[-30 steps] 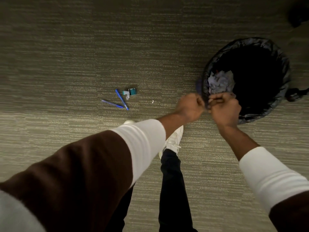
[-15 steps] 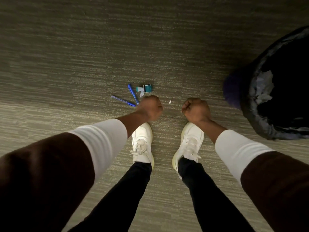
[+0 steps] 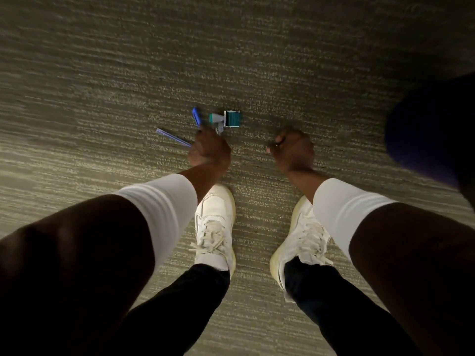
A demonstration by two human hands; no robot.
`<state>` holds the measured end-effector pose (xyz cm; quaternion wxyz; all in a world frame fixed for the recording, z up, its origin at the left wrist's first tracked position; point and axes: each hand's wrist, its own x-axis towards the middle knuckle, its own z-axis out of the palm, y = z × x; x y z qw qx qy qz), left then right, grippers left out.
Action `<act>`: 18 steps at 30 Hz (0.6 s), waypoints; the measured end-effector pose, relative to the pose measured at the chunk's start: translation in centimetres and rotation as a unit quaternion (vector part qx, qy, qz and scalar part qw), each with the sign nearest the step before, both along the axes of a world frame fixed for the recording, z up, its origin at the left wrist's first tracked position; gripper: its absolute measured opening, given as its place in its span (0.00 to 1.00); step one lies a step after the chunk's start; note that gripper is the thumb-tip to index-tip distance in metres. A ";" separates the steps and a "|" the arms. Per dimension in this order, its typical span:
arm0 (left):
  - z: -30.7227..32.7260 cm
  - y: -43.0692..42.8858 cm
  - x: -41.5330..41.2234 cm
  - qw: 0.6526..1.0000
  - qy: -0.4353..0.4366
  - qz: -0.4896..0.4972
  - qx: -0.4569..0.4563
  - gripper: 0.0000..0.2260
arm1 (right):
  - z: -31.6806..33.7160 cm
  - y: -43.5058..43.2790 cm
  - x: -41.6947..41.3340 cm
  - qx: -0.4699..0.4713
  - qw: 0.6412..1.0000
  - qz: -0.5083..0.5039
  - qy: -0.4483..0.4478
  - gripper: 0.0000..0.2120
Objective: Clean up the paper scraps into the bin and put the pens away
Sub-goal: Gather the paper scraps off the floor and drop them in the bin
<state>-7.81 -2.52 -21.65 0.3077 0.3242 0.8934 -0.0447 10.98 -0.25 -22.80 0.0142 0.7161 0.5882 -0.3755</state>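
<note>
Two blue pens lie on the carpet, one slanting left [image 3: 173, 136] and one shorter [image 3: 196, 117] beyond it. My left hand [image 3: 209, 150] hangs over their near ends with its fingers curled, and the grip is hidden. A small teal box [image 3: 232, 118] and a teal-and-grey bit [image 3: 214, 120] lie just past that hand. My right hand [image 3: 293, 150] is low over the carpet with thumb and fingers pinched together. A pale speck [image 3: 268, 151] shows at its fingertips, and I cannot tell if it is a paper scrap. The bin [image 3: 431, 129] is a dark blur at the right edge.
My two white shoes [image 3: 214, 227] [image 3: 303, 235] stand on the grey-green striped carpet [image 3: 102, 73] just behind my hands. Brown and white sleeves fill the lower corners. The bin stands close to my right arm.
My view has swung left from the bin, now at the frame's edge. Both hands went down from the bin rim to the floor, the left reaching the pens, the right where a white scrap lay.
</note>
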 end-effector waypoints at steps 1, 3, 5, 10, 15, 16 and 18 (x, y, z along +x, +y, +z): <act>-0.4 -0.2 -0.3 1.000 -0.006 0.006 0.014 0.23 | -0.2 0.0 -0.1 0.005 1.000 -0.008 0.003 0.11; -1.0 -0.5 -0.8 0.999 -0.019 0.002 0.035 0.23 | -0.6 -0.1 -0.1 0.003 1.000 -0.021 0.016 0.10; -1.3 -0.6 -1.2 0.999 -0.020 -0.008 0.042 0.22 | -0.8 -0.3 -0.1 0.005 0.999 -0.017 0.033 0.09; -1.8 -0.4 -1.9 0.997 -0.017 -0.006 0.071 0.10 | -1.1 -0.7 -0.2 0.015 0.999 -0.025 0.026 0.06; -2.2 0.0 -2.4 0.995 -0.041 0.010 0.089 0.06 | -1.3 -1.3 -0.7 0.039 0.996 -0.077 0.021 0.05; -2.3 0.0 -2.4 0.995 -0.041 0.011 0.086 0.06 | -1.4 -1.3 -0.8 0.044 0.996 -0.076 0.020 0.05; -2.3 0.0 -2.4 0.996 -0.041 0.010 0.083 0.07 | -1.6 -1.2 -0.6 0.050 0.996 -0.065 0.022 0.05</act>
